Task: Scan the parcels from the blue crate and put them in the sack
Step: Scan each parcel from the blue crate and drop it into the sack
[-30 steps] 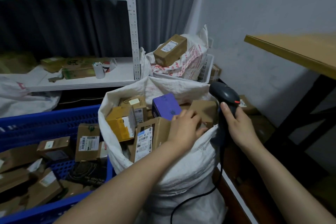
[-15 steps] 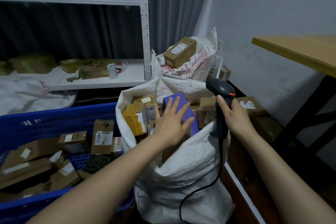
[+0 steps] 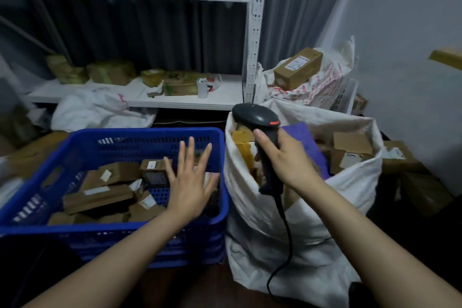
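**Reaching for the next parcel.** The left hand hovers over the right part of the blue perforated plastic crate. Its fingers are straight and spread wide and hold nothing. Whether the palm touches the load beneath cannot be told. The brown cardboard parcels lie jumbled on the crate floor, several with white labels uppermost.

The right hand is wrapped round the grip of the black handheld barcode scanner. The scanner stands upright over the left lip of the white woven sack. The sack stands just beside the crate and already holds boxes, among them a purple flat parcel. The scanner's black cable hangs down the sack's front.

The best pick is probably a parcel whose label faces up, such as the small brown box with a white sticker just beside the fingers. It should be taken by its edges so that no finger covers the barcode. It is then lifted clear of its neighbours and turned label-first toward the scanner's window. The scanner need only tilt, and holding it near the sack mouth shortens the drop. The cable should be kept out of that mouth.
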